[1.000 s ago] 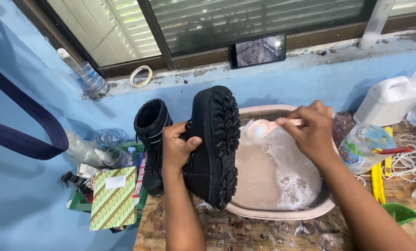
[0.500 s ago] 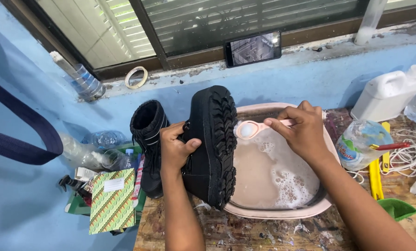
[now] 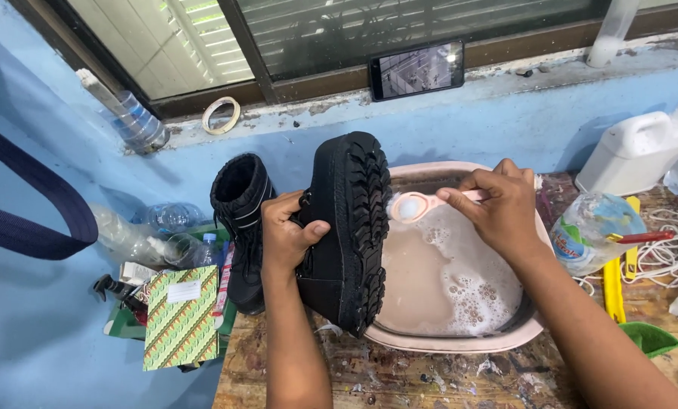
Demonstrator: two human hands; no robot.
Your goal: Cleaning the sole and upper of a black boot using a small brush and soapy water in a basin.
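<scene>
Left hand [image 3: 286, 235] grips the black boot [image 3: 344, 231] on its side at the basin [image 3: 460, 337] rim, sole facing right, long axis running toward the window, toe seemingly nearest. Right hand [image 3: 502, 208] clenches a pink brush [image 3: 413, 204] against the tread. A wet grip could drop the boot into the suds.

A black boot [image 3: 346, 227] is being held on its side, sole outward, by the left hand [image 3: 286, 235] at the rim of a pink basin [image 3: 460, 337] of soapy water, while a pink brush [image 3: 415, 204] is being gripped by the right hand [image 3: 498, 208] beside the sole; a second boot [image 3: 240, 212] is standing on the worktop [image 3: 430, 375].
</scene>
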